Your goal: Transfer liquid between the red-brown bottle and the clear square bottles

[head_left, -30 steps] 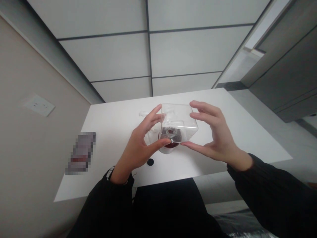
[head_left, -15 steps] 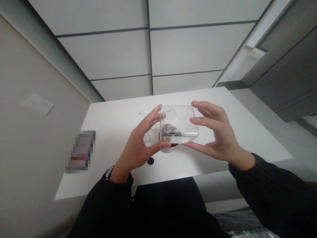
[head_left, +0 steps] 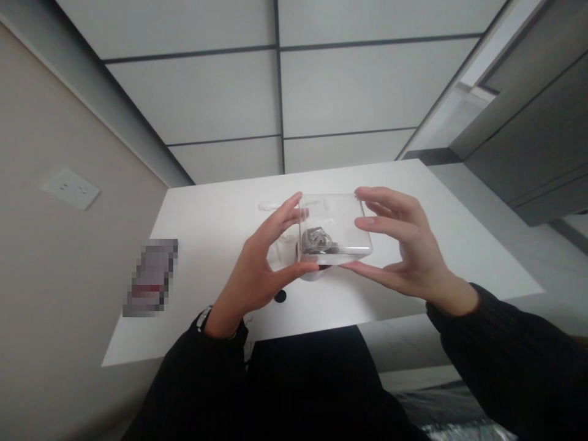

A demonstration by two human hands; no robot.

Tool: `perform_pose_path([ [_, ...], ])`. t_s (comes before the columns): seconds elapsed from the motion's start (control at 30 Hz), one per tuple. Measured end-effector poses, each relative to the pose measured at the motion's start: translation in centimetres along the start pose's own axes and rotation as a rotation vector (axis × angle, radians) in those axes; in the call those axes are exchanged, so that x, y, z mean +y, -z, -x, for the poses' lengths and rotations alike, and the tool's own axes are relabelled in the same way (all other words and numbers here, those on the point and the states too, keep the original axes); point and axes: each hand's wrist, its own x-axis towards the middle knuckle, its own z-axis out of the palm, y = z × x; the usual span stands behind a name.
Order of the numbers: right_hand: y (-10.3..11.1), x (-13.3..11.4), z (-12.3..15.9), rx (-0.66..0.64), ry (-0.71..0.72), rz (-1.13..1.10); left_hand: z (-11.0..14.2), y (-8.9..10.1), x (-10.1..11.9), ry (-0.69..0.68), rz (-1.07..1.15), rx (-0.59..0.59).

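Seen from your head camera, your hands frame a clear plastic box (head_left: 335, 229) above the white worktop (head_left: 211, 245), near the middle of its span and closer to the far edge than the near one. The box lies flat and long side across, its corners squared to your view.

Your left hand (head_left: 255, 275) takes the box's left end in a wide, curved grip: the fingers (head_left: 287, 214) reach the far left corner and the thumb (head_left: 303, 267) meets the near edge. Your right hand (head_left: 408, 251) mirrors it at the right end, fingers (head_left: 376, 223) on the end wall and thumb (head_left: 356, 266) at the near edge. Both grips are open only as wide as the box, and it is held between them.

Inside, a dark coiled object (head_left: 318, 240) sits toward the left. Under the box's near edge shows a white rounded object (head_left: 311, 276) with dark red at its top; you cannot tell whether the box touches it. A small clear piece (head_left: 271, 206) lies beyond your left fingers, and a black round spot (head_left: 280, 296) marks the worktop near your left thumb. A pixelated object (head_left: 150, 278) lies by the worktop's left edge, below a wall plate (head_left: 71, 188). Black sleeves (head_left: 496, 361) cover both forearms.
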Motion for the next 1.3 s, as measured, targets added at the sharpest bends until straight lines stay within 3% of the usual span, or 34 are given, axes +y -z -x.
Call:
perform_pose_path([
  [0.33, -0.1, 0.2, -0.1, 0.024, -0.051, 0.028, -0.8, 0.3, 0.1, 0.039, -0.013, -0.008],
  [0.6, 0.0, 0.1, -0.2, -0.036, -0.347, -0.092, -2.1, 0.2, 0.2, 0.196, 0.038, 0.002],
  [0.77, -0.4, 0.3, 0.0, -0.005, -0.556, -0.207, -1.9, 0.4, 0.5, 0.199, -0.049, 0.103],
  [0.97, -1.3, 1.1, 0.4, 0.049, -0.813, -0.371, 0.7, 2.2, -0.5, 0.175, -0.17, 0.267],
  [1.1, -1.8, 3.1, 1.1, 0.099, -0.976, -0.475, 4.2, 3.5, -3.1, 0.284, -0.198, 0.244],
  [1.2, -2.2, 5.3, 2.2, -0.001, -1.165, -0.531, 6.6, 4.3, -4.9, 0.393, -0.278, 0.129],
  [1.3, -2.8, 7.2, 3.5, -0.151, -1.288, -0.529, 7.6, 4.6, -6.0, 0.457, -0.284, 0.112],
])
